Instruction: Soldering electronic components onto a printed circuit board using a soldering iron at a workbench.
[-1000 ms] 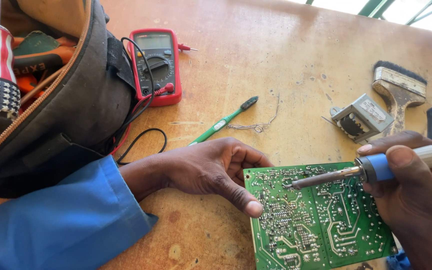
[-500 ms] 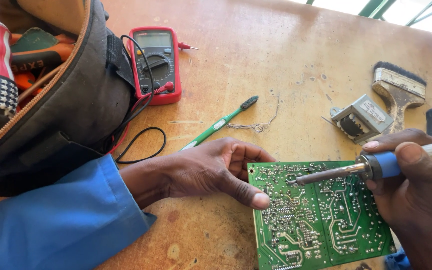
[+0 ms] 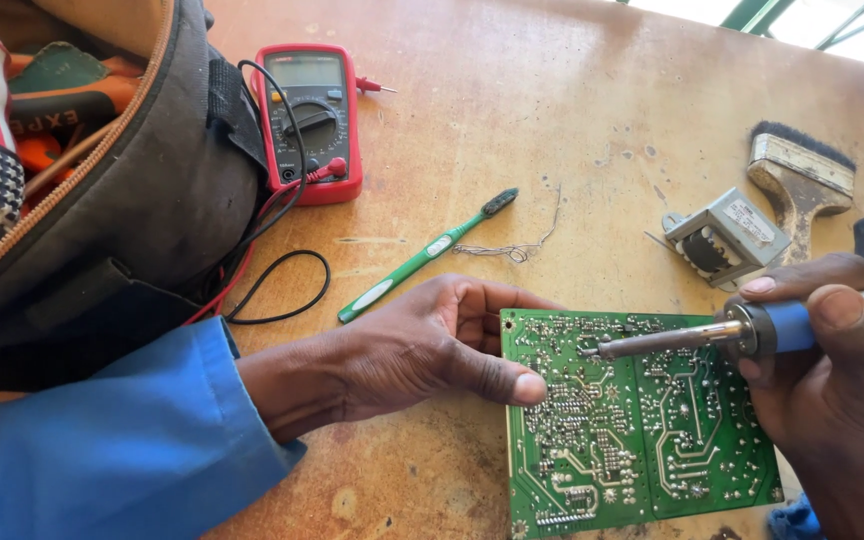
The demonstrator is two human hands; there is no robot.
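Since the earlier frames the soldering iron [image 3: 712, 337] has been drawn slightly to the right across the board, and the left thumb has been slid further onto the board's left edge. The green circuit board [image 3: 632, 430] is laid solder side up on the wooden workbench [image 3: 552, 130], at the near right of the scene. It is pinned by the left hand [image 3: 422, 350], whose thumb is pressed on the left edge of the board while the fingers are curled loosely beside the far left corner; nothing is enclosed in that hand. A blue sleeve [image 3: 112, 450] is worn on the left arm. The right hand [image 3: 832, 370] is closed around the blue handle of the soldering iron, with the thumb laid along the top. The metal shaft is pointed left, and its tip is held over the far middle of the board; whether the tip is touching the solder joints cannot be told.

Further away, near the middle of the bench, a green toothbrush [image 3: 422, 260] is laid at a slant, with a twisted length of solder wire [image 3: 512, 245] just to its right. A red multimeter [image 3: 310, 120] is seen at the far left, its leads trailed towards an open tool bag [image 3: 122, 200]. At the far right, a small transformer [image 3: 727, 238] is set beside a paintbrush [image 3: 802, 175].
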